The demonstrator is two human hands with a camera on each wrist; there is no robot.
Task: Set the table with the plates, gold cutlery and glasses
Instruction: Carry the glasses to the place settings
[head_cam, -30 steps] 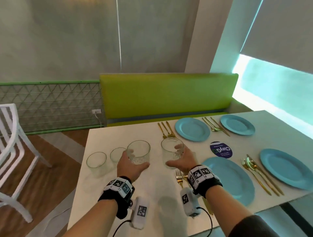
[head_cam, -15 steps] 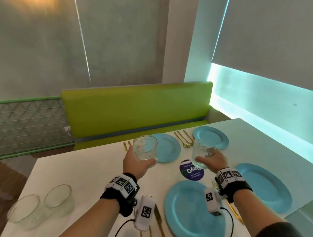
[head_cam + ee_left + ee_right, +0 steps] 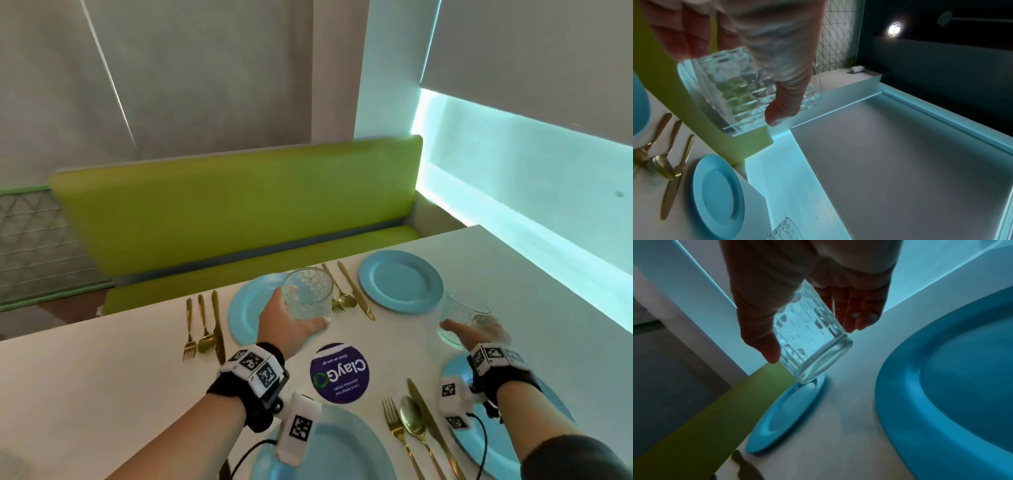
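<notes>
My left hand [image 3: 297, 320] grips a cut-pattern glass [image 3: 308, 294] upright in the air over the right edge of the far-left blue plate [image 3: 245, 313]. In the left wrist view the thumb and fingers wrap this glass [image 3: 744, 91]. My right hand [image 3: 474, 330] holds a second glass [image 3: 464, 317], tilted and off the table, right of the far-right blue plate [image 3: 400, 281]. The right wrist view shows the glass [image 3: 809, 344] pinched between thumb and fingers. Gold cutlery [image 3: 346, 291] lies between the far plates, more gold cutlery [image 3: 203, 325] lies left of them.
Two near blue plates [image 3: 342, 448] [image 3: 455, 373] flank a gold fork, spoon and knife [image 3: 414, 431]. A round purple sticker [image 3: 339, 373] marks the white table [image 3: 102, 377]. A green bench [image 3: 239, 202] runs behind the far edge, a lit wall at the right.
Both hands have carried their glasses from the table's left end to the right, over the place settings. The two glasses left behind have slid out of view.
</notes>
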